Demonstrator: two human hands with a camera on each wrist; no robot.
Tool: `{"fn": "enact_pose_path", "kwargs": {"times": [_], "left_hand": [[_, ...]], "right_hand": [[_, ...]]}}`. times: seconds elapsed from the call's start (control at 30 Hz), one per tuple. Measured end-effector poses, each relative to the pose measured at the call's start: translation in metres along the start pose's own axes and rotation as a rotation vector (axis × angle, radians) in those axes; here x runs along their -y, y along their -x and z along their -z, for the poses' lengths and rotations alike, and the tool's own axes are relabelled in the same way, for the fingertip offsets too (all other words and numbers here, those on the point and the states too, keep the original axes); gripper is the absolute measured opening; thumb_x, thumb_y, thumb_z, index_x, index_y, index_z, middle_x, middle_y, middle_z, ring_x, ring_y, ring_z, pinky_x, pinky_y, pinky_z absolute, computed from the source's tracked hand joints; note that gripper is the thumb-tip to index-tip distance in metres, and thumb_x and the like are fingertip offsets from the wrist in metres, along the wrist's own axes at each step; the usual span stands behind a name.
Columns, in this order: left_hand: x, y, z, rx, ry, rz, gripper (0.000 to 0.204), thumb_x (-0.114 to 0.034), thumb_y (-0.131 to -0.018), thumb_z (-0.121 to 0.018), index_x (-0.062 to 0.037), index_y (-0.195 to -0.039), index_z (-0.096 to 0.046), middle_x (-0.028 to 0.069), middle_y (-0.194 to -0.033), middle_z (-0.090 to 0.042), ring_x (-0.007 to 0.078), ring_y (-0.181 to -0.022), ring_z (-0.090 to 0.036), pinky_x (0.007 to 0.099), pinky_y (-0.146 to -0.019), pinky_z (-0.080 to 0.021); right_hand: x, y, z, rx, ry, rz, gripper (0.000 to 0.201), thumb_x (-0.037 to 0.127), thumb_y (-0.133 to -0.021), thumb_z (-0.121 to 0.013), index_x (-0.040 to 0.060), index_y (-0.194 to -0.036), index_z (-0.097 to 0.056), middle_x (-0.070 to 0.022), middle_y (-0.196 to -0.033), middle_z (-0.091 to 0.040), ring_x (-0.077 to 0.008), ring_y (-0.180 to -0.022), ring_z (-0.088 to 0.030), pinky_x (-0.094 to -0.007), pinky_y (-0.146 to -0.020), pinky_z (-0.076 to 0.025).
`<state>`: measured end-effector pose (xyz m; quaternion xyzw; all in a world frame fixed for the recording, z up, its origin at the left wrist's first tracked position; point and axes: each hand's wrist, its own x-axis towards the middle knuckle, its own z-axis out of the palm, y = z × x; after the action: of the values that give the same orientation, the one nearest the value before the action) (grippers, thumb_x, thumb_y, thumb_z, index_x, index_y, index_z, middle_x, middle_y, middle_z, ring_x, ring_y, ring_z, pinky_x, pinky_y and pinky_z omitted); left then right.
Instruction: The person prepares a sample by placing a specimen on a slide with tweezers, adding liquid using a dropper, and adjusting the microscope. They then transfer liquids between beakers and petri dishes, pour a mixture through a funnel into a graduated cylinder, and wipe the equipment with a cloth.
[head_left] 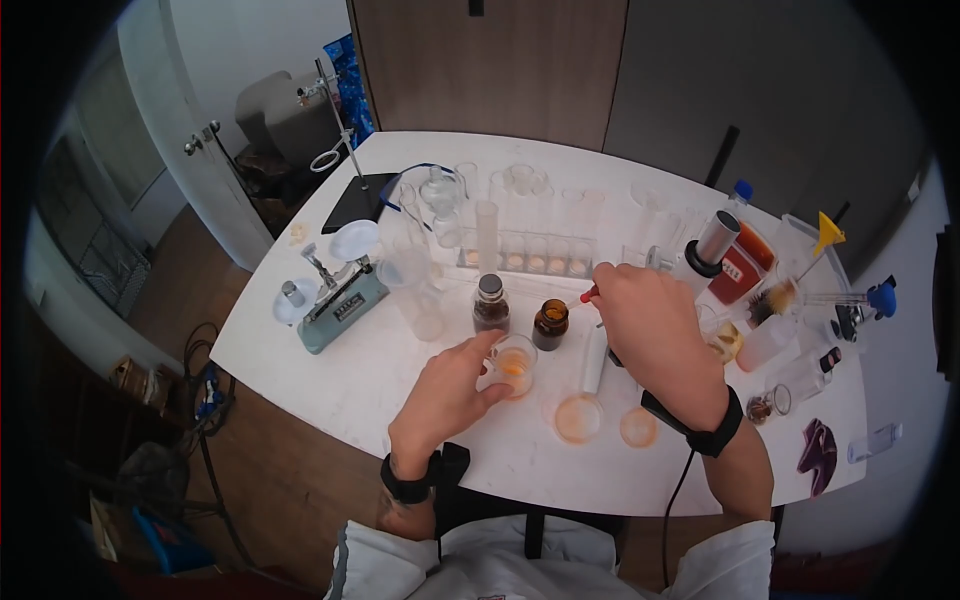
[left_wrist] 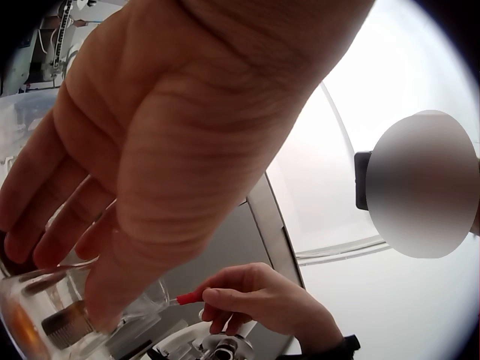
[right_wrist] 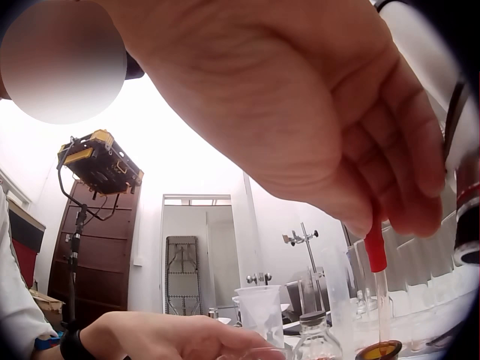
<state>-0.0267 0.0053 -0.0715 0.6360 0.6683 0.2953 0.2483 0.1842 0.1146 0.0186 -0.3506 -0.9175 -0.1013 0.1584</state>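
Observation:
My left hand (head_left: 450,388) grips a small glass beaker (head_left: 513,368) with orange liquid at its bottom, thumb and fingers around the wall. In the left wrist view that beaker (left_wrist: 56,319) is tilted in perspective under the palm. My right hand (head_left: 655,335) pinches the red rubber bulb (right_wrist: 376,251) of a glass dropper (right_wrist: 384,304). The dropper's lower end is at the mouth of an open brown bottle (head_left: 550,325), which stands just right of a capped clear bottle (head_left: 490,306).
A green balance (head_left: 342,308) stands at the left, with a ring stand (head_left: 350,150) behind. Glassware and a rack (head_left: 530,252) line the back. Two dishes (head_left: 578,418) lie near the front; a red container (head_left: 738,268) and a yellow funnel (head_left: 828,232) are at the right.

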Motion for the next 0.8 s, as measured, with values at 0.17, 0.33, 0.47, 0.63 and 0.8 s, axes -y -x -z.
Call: {"fn": "enact_pose_path", "kwargs": {"times": [0.17,0.33,0.47,0.63,0.8], "left_hand": [[0.004,0.001,0.000,-0.003,0.018,-0.007,0.065,-0.018,-0.084,-0.082,0.0000,-0.140,-0.054,0.0229,-0.121,-0.070,0.0349,-0.104,-0.072,0.0421,-0.090,-0.057],[0.010,0.001,-0.002,-0.035,0.012,-0.054,0.068,-0.017,-0.082,-0.084,-0.0030,-0.141,-0.055,0.0178,-0.116,-0.072,0.0307,-0.097,-0.072,0.0387,-0.087,-0.058],[0.011,0.003,0.000,-0.042,-0.007,-0.077,0.063,-0.010,-0.083,-0.080,-0.0035,-0.141,-0.055,0.0190,-0.117,-0.071,0.0314,-0.097,-0.072,0.0400,-0.087,-0.057],[0.017,0.007,0.006,-0.061,-0.027,-0.073,0.058,0.001,-0.085,-0.074,-0.0034,-0.141,-0.055,0.0186,-0.118,-0.071,0.0315,-0.097,-0.072,0.0407,-0.086,-0.057],[0.020,0.003,0.017,-0.094,-0.061,-0.068,0.055,-0.002,-0.088,-0.072,-0.0007,-0.140,-0.053,0.0206,-0.118,-0.071,0.0353,-0.099,-0.072,0.0426,-0.087,-0.057]], "right_hand": [[0.013,-0.010,-0.012,0.053,0.079,0.052,0.016,-0.001,-0.080,-0.069,-0.0009,-0.095,-0.066,-0.0162,-0.084,-0.073,-0.0309,-0.076,-0.076,-0.0402,-0.062,-0.058],[0.014,-0.016,-0.030,0.099,0.050,0.083,0.013,-0.002,-0.082,-0.064,-0.0020,-0.095,-0.066,-0.0179,-0.085,-0.071,-0.0346,-0.077,-0.074,-0.0432,-0.064,-0.057],[0.013,-0.019,-0.039,0.145,0.029,0.097,0.012,-0.003,-0.084,-0.061,-0.0028,-0.095,-0.065,-0.0192,-0.086,-0.070,-0.0373,-0.077,-0.073,-0.0454,-0.065,-0.057],[0.014,-0.021,-0.039,0.112,0.075,0.095,0.013,0.001,-0.082,-0.068,-0.0005,-0.095,-0.068,-0.0172,-0.084,-0.072,-0.0318,-0.077,-0.075,-0.0415,-0.061,-0.058],[0.022,-0.035,-0.027,0.011,-0.017,0.091,0.013,0.007,-0.086,-0.071,-0.0006,-0.095,-0.068,-0.0177,-0.084,-0.071,-0.0334,-0.079,-0.073,-0.0428,-0.064,-0.057]]}}
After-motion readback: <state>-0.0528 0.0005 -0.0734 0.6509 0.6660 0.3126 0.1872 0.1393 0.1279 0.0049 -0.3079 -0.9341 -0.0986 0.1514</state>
